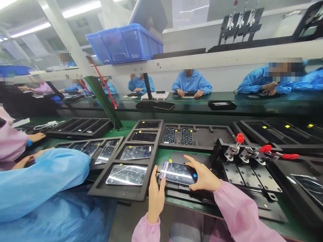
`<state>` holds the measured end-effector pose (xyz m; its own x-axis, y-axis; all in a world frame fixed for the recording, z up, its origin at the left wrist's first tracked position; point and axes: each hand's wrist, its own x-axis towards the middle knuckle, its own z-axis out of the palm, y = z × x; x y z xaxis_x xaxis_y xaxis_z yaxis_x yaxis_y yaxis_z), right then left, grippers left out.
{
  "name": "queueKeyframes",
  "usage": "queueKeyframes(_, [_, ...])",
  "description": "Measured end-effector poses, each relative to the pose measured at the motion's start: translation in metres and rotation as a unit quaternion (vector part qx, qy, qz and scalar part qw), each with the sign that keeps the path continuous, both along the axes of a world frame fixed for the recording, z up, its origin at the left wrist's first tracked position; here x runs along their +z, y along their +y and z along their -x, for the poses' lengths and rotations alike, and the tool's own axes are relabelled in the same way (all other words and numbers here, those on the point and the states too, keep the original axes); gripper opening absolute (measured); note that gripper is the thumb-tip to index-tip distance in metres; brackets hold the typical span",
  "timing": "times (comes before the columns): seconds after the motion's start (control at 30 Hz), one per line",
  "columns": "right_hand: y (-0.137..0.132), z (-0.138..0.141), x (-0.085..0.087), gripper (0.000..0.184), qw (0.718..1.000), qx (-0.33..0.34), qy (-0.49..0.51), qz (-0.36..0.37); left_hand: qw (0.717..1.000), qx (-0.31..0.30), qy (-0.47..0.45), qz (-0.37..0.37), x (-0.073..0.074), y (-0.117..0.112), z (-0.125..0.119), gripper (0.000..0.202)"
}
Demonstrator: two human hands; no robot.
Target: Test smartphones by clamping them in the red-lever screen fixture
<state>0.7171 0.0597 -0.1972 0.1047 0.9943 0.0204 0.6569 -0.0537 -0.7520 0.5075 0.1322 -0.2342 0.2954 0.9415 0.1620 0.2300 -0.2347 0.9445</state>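
Note:
A phone screen panel (178, 172) with a glossy face and a yellow tab at its upper edge is tilted above the black fixture in front of me. My right hand (205, 175) grips its right end, fingers over the upper edge and thumb at the lower one. At the panel's left end is my left hand (156, 193), fingers stretched upward and thumb apart, the thumb tip by the lower left corner; whether it touches is unclear. Just right of my right hand stands a clamp fixture (243, 173) with metal plates and red-tipped levers.
Left of my hands, a black foam tray (121, 193) holds several screen panels. Behind, another tray (202, 136) holds two dark gridded pieces. A co-worker's blue sleeve (45, 181) reaches in at the left. More trays lie at the right. A green post (103, 101) rises from the bench.

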Motion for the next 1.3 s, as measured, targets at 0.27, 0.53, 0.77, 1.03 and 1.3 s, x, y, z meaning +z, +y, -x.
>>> queueKeyframes(0.27, [-0.014, -0.012, 0.004, 0.098, 0.999, 0.020, 0.011, 0.024, 0.999, -0.039, -0.016, 0.028, -0.015, 0.006, 0.004, 0.044])
queueKeyframes(0.53, [-0.015, -0.007, 0.007, 0.099, 0.995, -0.025, -0.062, 0.075, 0.998, -0.051, -0.029, 0.034, -0.023, 0.009, 0.002, 0.044])
queueKeyframes(0.77, [-0.021, -0.006, 0.008, 0.098, 0.994, -0.044, -0.084, 0.058, 0.996, -0.074, 0.024, -0.042, -0.008, 0.007, 0.001, 0.033])
queueKeyframes(1.03, [-0.071, 0.012, 0.030, 0.075, 0.995, -0.033, -0.028, -0.092, 0.980, -0.139, 0.090, -0.112, 0.001, 0.003, -0.004, 0.035])
queueKeyframes(1.3, [-0.097, -0.027, 0.069, 0.038, 0.917, -0.256, -0.110, -0.285, 0.965, -0.177, 0.118, -0.154, 0.004, -0.005, -0.008, 0.060])
